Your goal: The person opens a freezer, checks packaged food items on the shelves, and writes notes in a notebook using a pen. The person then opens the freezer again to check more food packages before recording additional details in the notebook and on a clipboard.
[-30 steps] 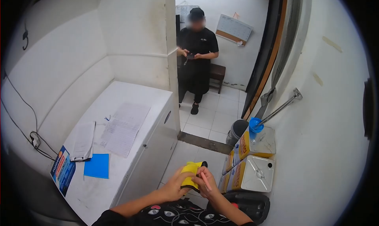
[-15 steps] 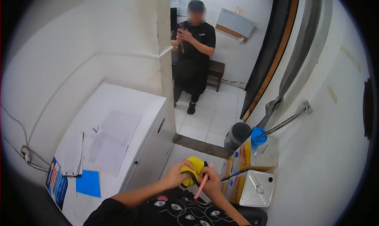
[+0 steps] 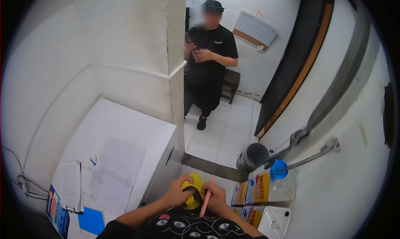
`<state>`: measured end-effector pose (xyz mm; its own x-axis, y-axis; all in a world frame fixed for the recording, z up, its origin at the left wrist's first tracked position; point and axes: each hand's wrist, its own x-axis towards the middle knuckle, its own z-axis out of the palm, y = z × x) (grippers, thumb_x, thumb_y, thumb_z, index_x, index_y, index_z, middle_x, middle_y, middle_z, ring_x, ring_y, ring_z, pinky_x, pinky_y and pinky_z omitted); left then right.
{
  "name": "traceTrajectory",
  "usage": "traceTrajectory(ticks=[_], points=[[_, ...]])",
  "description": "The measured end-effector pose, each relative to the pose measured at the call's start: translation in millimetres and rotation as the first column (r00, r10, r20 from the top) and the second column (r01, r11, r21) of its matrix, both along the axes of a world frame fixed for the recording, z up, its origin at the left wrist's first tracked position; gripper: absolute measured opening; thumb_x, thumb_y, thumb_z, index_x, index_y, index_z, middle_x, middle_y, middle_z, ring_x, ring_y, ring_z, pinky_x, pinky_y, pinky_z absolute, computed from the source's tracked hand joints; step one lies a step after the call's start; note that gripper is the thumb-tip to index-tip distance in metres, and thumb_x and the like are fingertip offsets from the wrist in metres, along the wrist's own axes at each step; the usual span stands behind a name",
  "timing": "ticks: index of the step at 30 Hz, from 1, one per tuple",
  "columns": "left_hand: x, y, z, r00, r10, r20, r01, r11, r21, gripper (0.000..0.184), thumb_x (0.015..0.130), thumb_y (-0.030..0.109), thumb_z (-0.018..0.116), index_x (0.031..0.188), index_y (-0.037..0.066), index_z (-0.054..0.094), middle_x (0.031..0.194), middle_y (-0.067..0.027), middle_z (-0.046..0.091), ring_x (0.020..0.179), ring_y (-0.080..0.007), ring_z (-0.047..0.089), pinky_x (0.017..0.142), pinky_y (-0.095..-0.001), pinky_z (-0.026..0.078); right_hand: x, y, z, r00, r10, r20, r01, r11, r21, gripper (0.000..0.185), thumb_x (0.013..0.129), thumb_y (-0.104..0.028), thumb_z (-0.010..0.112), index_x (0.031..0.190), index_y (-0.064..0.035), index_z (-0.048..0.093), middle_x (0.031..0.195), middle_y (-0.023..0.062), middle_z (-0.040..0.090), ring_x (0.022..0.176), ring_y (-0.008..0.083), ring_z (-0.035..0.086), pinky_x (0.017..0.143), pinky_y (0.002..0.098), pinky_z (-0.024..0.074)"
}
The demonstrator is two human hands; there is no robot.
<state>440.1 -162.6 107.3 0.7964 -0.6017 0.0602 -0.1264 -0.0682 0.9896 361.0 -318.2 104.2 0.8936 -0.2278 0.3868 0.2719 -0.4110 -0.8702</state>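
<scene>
Both bare hands are held close together in front of the torso (image 3: pixel 191 228), low in the view, with a narrow gap seen between them. The left forearm (image 3: pixel 143 212) is angled up and inward from the lower left, and the left hand (image 3: pixel 179 192) is closed in a grip, its fingers bent and its thumb pointed toward the other hand. The right forearm (image 3: pixel 241 225) is slanted up and inward from the lower right, and the right hand (image 3: pixel 216 198) is kept curled, with its fingers folded inward.
</scene>
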Motion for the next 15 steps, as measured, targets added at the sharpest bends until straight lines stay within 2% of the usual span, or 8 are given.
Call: traceTrajectory(ticks=[1,4,7,8,10,11,15], points=[[6.2,1.3,-6.4,0.999,0.029,0.033,-0.028,0.999,-0.024,0.02,0.074,0.004,0.063,0.089,0.007,0.05,0.083,-0.0035,0.053,0.078,-0.0124,0.051,0.071,-0.0277,0.044,11.6,-2.7,0.0,0.998,0.063,0.004,-0.063,0.998,0.017,0.022,0.065,0.004,0.069,0.081,-0.0045,0.056,0.074,0.0058,0.058,0.061,0.0133,0.054,0.057,0.0251,0.044],[22.0,8.2,-8.1,0.992,0.104,-0.066,-0.101,0.994,0.037,0.022,0.072,0.003,0.063,0.089,0.007,0.049,0.085,-0.0041,0.052,0.081,-0.0136,0.051,0.074,-0.0289,0.043,49.6,-11.4,-5.5,0.978,0.206,0.027,-0.206,0.979,-0.004,0.02,0.066,0.004,0.067,0.079,-0.0048,0.056,0.072,0.005,0.058,0.06,0.013,0.054,0.057,0.0245,0.044],[33.7,13.8,-2.3,0.941,0.282,0.187,-0.299,0.951,0.075,0.025,0.07,0.002,0.062,0.089,0.007,0.047,0.086,-0.0036,0.05,0.081,-0.0136,0.05,0.075,-0.0273,0.042,89.2,-15.9,-2.2,0.917,0.396,-0.041,-0.398,0.914,-0.073,0.021,0.067,0.002,0.069,0.08,-0.0055,0.055,0.072,0.0057,0.057,0.06,0.0129,0.055,0.056,0.0251,0.0449],[29.2,16.7,1.9,0.933,0.346,0.099,-0.352,0.935,0.041,0.026,0.069,0.001,0.061,0.089,0.007,0.047,0.086,-0.0035,0.05,0.081,-0.0137,0.049,0.076,-0.027,0.042,102.5,-15.5,3.2,0.885,0.461,-0.06,-0.464,0.883,-0.072,0.023,0.067,0.0,0.071,0.082,-0.0065,0.055,0.071,0.0061,0.057,0.061,0.0125,0.057,0.056,0.0256,0.0459],[26.3,19.6,11.3,0.892,0.45,-0.039,-0.452,0.891,-0.04,0.027,0.067,0.0,0.06,0.089,0.007,0.046,0.086,-0.0034,0.049,0.081,-0.0137,0.048,0.076,-0.0263,0.041,125.7,-10.7,-2.5,0.783,0.621,-0.032,-0.6,0.768,0.226,0.026,0.068,0.002,0.07,0.086,-0.0066,0.053,0.073,0.0025,0.057,0.063,0.0078,0.055,0.056,0.0247,0.0454],[20.0,22.7,12.6,0.863,0.503,-0.045,-0.504,0.863,-0.042,0.027,0.067,-0.001,0.06,0.089,0.007,0.046,0.086,-0.0034,0.048,0.081,-0.0137,0.048,0.076,-0.026,0.041,133.0,-8.6,5.3,0.707,0.701,-0.092,-0.641,0.69,0.337,0.028,0.069,0.003,0.069,0.088,-0.0062,0.051,0.08,0.0014,0.058,0.066,0.0057,0.051,0.058,0.0228,0.0432],[0.7,26.4,2.0,0.756,0.651,-0.065,-0.654,0.754,-0.056,0.028,0.066,-0.002,0.059,0.089,0.007,0.046,0.085,-0.0039,0.048,0.081,-0.0141,0.049,0.075,-0.0254,0.041,172.6,-0.1,-16.6,0.435,0.882,-0.181,-0.715,0.461,0.526,0.03,0.069,0.005,0.068,0.087,-0.0061,0.047,0.082,0.0,0.053,0.069,0.005,0.043,0.061,0.02,0.0389]])
